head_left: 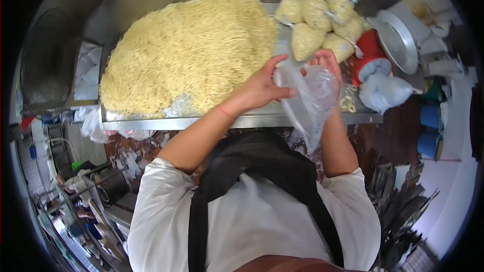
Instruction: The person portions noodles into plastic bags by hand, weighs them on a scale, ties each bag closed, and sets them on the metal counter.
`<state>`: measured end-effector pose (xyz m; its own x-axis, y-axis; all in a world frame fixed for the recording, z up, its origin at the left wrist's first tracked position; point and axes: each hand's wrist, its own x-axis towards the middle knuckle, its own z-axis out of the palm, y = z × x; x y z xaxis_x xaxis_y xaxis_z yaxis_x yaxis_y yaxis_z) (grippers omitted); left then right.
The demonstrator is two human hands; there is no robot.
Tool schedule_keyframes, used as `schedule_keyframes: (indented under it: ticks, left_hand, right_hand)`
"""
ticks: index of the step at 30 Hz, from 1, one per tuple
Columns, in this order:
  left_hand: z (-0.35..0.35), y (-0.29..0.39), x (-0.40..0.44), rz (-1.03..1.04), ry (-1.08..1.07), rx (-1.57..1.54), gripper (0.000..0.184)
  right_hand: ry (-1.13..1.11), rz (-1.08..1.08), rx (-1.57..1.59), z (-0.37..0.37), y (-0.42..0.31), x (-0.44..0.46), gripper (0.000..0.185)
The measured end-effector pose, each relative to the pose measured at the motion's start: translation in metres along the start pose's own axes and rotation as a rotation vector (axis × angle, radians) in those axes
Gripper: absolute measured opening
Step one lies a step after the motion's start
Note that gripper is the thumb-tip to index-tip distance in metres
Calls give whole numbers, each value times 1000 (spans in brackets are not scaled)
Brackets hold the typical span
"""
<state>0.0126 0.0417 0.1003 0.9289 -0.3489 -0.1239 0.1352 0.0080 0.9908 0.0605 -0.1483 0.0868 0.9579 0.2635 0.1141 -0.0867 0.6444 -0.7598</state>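
Note:
Between my two hands hangs a clear plastic bag, its lower end dangling over the tray's front edge. My left hand pinches the bag's left side between thumb and fingers. My right hand is behind and inside the bag's right side, its fingers curled and partly seen through the plastic. Left of my hands a large heap of pale yellow noodles covers much of the metal tray. Beyond my right hand lie several filled, tied bags of noodles.
A red scale stands right of my hands, a round metal pan leaning behind it. Beside it lies a bundle of clear plastic bags. A few loose noodles lie near the tray's front edge. Blue containers are at the far right.

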Motion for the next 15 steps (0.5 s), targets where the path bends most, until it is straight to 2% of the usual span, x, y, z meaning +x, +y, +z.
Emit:
schedule_keyframes:
  ticks: [1,3,4,7,9,10,11,13,15]
  left_hand:
    - [-12,-18,-8,8,106,67,53]
    - [-48,-60,-24,-154,139,-119,43]
    - [-68,-77,-31,-231,146,-217,38]
    - [-158,-105,-73,92,579,-172,25]
    - [-237,-115,-107,104,859,-370,36]
    - [-264,-94,-128,88,967,-359,32]
    - [-306,-113,-152,171,992,-245,22]
    - [-354,-97,-184,103,1092,-283,15]
    - [-386,-86,-207,64,1176,-349,16]
  right_hand:
    - [-22,48,72,15,18,1,32]
    - [-55,144,201,42,54,6,26]
    - [-235,122,197,31,84,16,36]
    - [-94,-7,-634,82,145,49,58]
    - [-110,-79,-1615,80,210,64,71]
    - [-52,-33,-1864,76,237,73,76]
    - [-5,30,-2112,72,264,81,80]
    - [200,298,-2093,69,303,111,84]
    - [207,97,-1999,54,315,148,75]
